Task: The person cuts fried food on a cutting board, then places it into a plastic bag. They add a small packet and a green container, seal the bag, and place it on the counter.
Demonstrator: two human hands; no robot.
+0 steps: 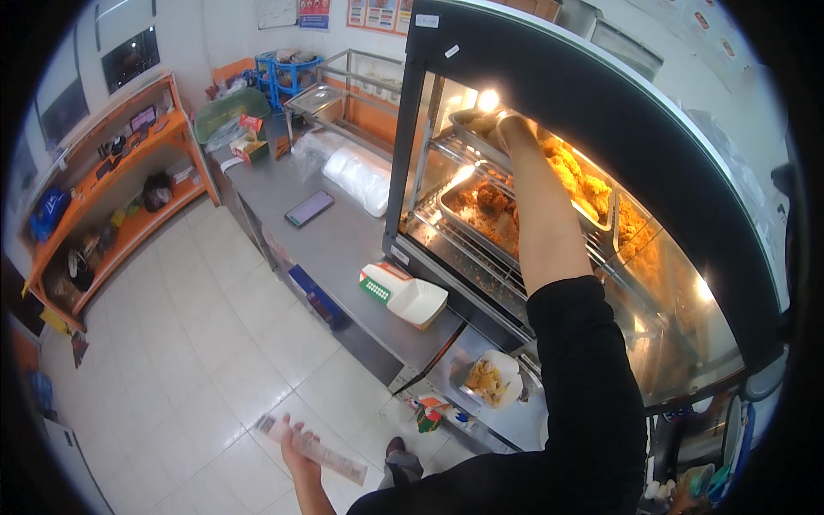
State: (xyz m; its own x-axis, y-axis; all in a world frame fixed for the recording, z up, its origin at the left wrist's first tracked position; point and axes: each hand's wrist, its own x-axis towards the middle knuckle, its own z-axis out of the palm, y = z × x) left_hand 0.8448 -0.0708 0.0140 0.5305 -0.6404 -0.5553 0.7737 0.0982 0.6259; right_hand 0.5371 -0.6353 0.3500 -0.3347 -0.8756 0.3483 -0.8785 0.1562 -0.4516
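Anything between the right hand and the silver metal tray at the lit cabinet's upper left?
Nothing visible: the bare right hand is inside the black-framed, lit cabinet, overlapping the silver metal tray in view; whether they touch is unclear.

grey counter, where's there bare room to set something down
Bare counter lies between the phone and the open carton, and a smaller patch between the phone and the red-green box. Crowded: the far end, with that box, a green container and plastic bags.

Orange shelving [180, 122] stands across the pale tiled floor [172, 343].
A phone [310, 209] lies face up on the grey surface [343, 240], near bundled white plastic [356, 180].
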